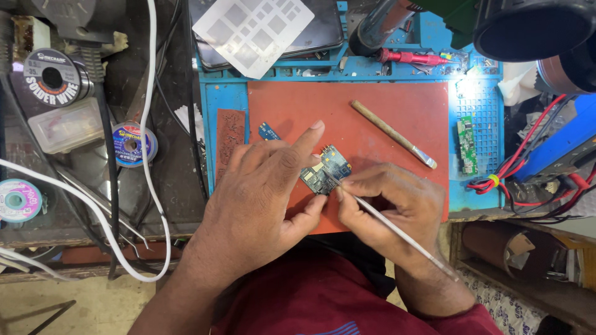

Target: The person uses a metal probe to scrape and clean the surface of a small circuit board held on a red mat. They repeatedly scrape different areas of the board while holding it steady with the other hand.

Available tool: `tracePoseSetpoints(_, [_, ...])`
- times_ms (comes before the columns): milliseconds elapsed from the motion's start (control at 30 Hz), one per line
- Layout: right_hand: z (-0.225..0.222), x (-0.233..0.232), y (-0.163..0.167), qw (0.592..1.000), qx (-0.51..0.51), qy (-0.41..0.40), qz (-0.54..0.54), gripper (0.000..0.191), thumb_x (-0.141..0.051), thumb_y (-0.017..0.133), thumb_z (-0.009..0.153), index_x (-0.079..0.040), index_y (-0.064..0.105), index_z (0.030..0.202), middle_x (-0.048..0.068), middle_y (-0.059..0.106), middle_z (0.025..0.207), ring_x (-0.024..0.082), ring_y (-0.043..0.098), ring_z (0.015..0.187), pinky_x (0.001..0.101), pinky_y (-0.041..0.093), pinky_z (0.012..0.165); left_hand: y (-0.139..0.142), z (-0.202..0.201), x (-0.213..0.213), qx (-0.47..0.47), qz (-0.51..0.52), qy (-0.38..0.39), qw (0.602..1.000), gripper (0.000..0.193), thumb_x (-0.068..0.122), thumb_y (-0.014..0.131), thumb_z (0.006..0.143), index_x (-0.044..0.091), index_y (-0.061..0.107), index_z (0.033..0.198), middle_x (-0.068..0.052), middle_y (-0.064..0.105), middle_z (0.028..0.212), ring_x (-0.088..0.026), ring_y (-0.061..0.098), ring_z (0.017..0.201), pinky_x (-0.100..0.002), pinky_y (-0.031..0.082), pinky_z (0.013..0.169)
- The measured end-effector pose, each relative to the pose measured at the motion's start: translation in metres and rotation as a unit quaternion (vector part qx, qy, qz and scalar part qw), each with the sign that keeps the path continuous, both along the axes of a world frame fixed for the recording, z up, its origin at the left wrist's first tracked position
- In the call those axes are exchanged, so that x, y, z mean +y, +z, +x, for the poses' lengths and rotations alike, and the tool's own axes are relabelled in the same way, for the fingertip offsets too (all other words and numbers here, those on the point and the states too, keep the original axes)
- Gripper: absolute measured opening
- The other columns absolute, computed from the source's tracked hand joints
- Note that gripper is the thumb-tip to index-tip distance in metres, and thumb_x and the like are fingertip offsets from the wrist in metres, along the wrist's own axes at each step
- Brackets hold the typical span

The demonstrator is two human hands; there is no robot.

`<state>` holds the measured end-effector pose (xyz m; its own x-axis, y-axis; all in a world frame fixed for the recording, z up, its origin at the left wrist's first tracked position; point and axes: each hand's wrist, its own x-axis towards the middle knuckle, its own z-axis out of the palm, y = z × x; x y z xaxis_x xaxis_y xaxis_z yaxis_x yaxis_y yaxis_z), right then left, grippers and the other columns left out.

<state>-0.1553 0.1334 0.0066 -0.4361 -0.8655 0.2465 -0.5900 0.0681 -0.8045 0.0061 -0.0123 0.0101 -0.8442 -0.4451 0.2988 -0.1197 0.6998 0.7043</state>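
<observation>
- nearest to us we see our own red shirt [310,298] at the bottom edge, with both forearms rising from it toward the bench.
- our right hand [388,208] is closed around a thin metal probe [397,229], pinched between thumb and fingertips like a pen; its long shaft runs back down over our wrist, and its tip rests on the small blue circuit board [328,169].
- our left hand [264,192] steadies that board: the thumb presses at its lower edge, the forefinger stretches out straight above it, and the other fingers are curled, so the hand grips the board's left side.
- the board lies near the middle of the red work mat [385,111], between our two hands and partly covered by them.
- just past our left fingers a smaller blue board piece [269,131] peeks out on the mat.
- farther out on the mat a wooden-handled flat tool [392,133] lies at a slant, apart from both hands.
- at the mat's right, on the blue tray [478,105], a narrow green board [467,144] lies upright.
- to the left, spools of solder wire [53,77] sit by a looping white cable [149,124].
- farthest off, a metal stencil sheet [251,28] lies over a dark phone.
</observation>
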Motion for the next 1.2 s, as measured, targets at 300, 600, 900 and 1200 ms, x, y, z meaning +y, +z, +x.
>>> tracePoseSetpoints(300, [0.0002,-0.0006,0.0011,0.999,0.031,0.014,0.008,0.013,-0.005,0.083,0.08,-0.002,0.071,0.085,0.008,0.076,0.086,0.011,0.074,0.072,0.0232,0.057,0.063,0.0008,0.0002,0.0,-0.001,-0.001,0.003,1.0,0.085,0.021,0.081,0.084,0.004,0.038,0.155,-0.002,0.072,0.119,-0.025,0.062,0.117,-0.043,0.044,0.102])
tracePoseSetpoints(600, [0.0005,-0.0014,0.0009,1.0,0.027,0.004,-0.003,0.012,-0.003,0.081,0.082,-0.002,0.07,0.087,0.008,0.075,0.085,0.012,0.075,0.073,0.0238,0.057,0.065,-0.0001,0.0002,0.0004,-0.002,0.003,0.002,1.0,0.085,0.022,0.082,0.084,0.005,0.038,0.155,-0.002,0.072,0.118,-0.025,0.063,0.117,-0.044,0.044,0.103])
tracePoseSetpoints(900, [-0.0005,-0.0002,0.0018,1.0,-0.017,0.006,0.002,0.011,-0.005,0.081,0.086,-0.002,0.072,0.093,0.007,0.076,0.087,0.011,0.075,0.075,0.0226,0.058,0.067,-0.0003,0.0004,0.0005,-0.007,0.005,0.002,1.0,0.085,0.022,0.082,0.084,0.005,0.038,0.155,-0.002,0.072,0.119,-0.025,0.063,0.117,-0.044,0.044,0.102])
tracePoseSetpoints(1200, [-0.0021,0.001,0.0009,0.999,0.032,0.031,0.01,0.015,-0.006,0.083,0.081,-0.002,0.071,0.087,0.008,0.076,0.087,0.011,0.075,0.075,0.0223,0.057,0.064,0.0002,0.0001,0.0001,-0.003,0.0,0.001,1.0,0.085,0.022,0.082,0.084,0.004,0.038,0.155,-0.002,0.072,0.119,-0.025,0.062,0.118,-0.044,0.044,0.103])
